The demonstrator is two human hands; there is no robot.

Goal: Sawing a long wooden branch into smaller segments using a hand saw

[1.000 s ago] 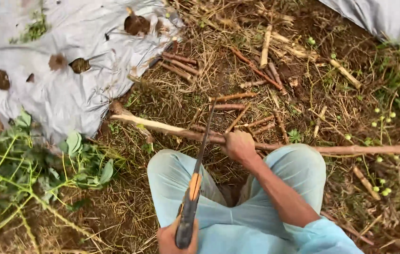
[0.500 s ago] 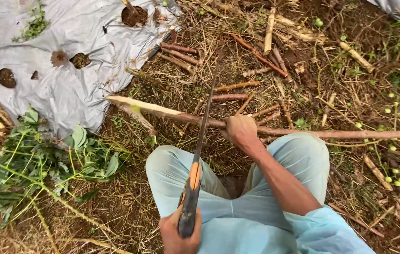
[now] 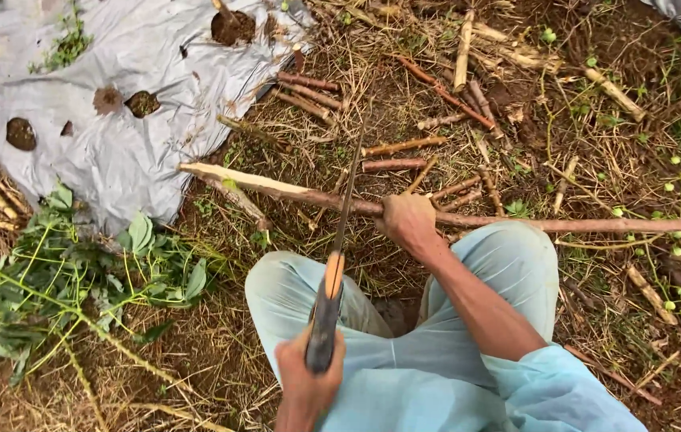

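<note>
My right hand [image 3: 407,222] grips a long thin brown stick [image 3: 612,226] that lies across the ground in front of my knees. Its pale cut end [image 3: 196,170] points left. My left hand [image 3: 308,384] is closed on the dark handle of a long knife [image 3: 332,280] with an orange band. The narrow blade is seen edge-on and reaches up over the stick just left of my right hand. Both knees, in light blue trousers [image 3: 292,288], frame the knife.
A grey plastic sheet [image 3: 132,104] with soil-filled holes covers the upper left. Several short cut stick pieces [image 3: 392,165] lie beyond the stick on straw and soil. Leafy green branches [image 3: 76,280] lie at the left, and small green fruits [image 3: 680,240] at the right.
The ground has slid slightly in the view and the stick's cut end sits a little further left. Both hands keep their grips; the knife stays over the stick.
</note>
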